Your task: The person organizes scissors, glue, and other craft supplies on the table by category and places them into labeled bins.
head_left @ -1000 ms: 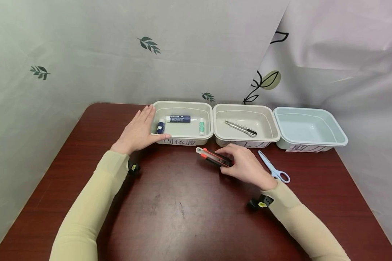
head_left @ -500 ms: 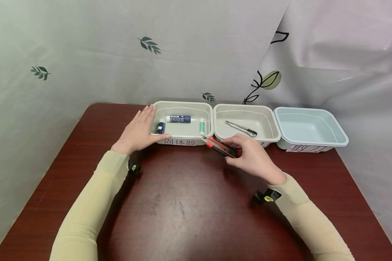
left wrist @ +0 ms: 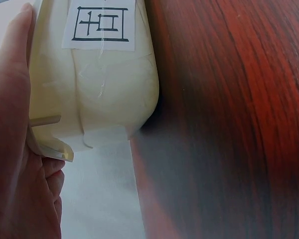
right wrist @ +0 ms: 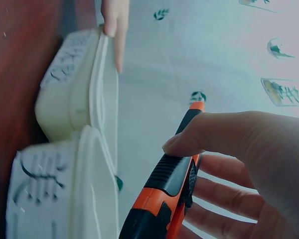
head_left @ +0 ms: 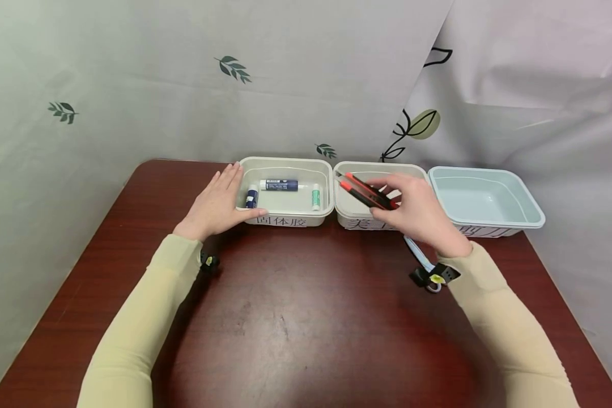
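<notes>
My right hand (head_left: 420,212) pinches a red-and-black utility knife (head_left: 367,191) between thumb and fingers. The knife is held above the middle cream bin (head_left: 356,214), its front end pointing to the left; in the right wrist view the thumb presses on the black grip of the knife (right wrist: 172,174). My left hand (head_left: 216,205) lies with straight fingers along the left end of the left cream bin (head_left: 326,209), thumb on its front rim. In the left wrist view, that hand (left wrist: 12,129) touches the rim of the bin (left wrist: 109,89). Several glue sticks (head_left: 279,185) lie in the left bin.
A pale blue bin (head_left: 489,218) stands at the right end of the row. Light blue scissors (head_left: 418,253) lie on the dark red table (head_left: 296,317), partly hidden under my right wrist. A patterned curtain (head_left: 158,85) hangs behind. Paper labels are on the bins' fronts.
My right hand has lifted the utility knife from over the table, up and to the right, to above the middle bin, now covering the silver knife there. The left hand has stayed put.
</notes>
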A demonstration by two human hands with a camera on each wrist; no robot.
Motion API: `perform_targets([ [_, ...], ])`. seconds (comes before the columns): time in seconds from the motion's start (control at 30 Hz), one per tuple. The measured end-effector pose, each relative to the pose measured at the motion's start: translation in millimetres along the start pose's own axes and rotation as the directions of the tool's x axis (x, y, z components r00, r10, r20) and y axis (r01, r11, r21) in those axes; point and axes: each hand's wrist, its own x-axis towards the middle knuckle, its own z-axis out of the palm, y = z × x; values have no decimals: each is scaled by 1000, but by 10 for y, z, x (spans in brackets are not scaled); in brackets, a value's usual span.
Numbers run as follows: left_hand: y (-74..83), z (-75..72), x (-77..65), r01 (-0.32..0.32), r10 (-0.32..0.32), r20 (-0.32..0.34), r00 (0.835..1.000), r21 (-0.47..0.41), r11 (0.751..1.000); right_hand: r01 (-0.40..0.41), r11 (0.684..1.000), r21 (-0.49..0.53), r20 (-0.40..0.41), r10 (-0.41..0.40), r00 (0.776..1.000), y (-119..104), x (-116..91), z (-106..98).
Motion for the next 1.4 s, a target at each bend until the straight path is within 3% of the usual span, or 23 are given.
perform_targets([
  [0.3,5,-2,10,-6,6,-9,1000,3,1000,-50,998,-24,-38,49,998,95,171,-198],
  [0.67,5,-5,-1,-7,7,-11,1000,-5,1000,-156,983,-94,-37,153,988,379,337,-265],
  [0.87,10,-7,-7,-7,7,-11,1000,-6,1000,-232,969,-87,31,235,971,588,429,-209],
  [1.13,11,-2,-5,-3,3,-9,1000,1,1000,-261,959,-108,162,276,947,843,519,-70],
  [1.4,8,1,0,5,-5,3,1000,5,1000,-297,948,-118,221,317,922,942,556,44],
])
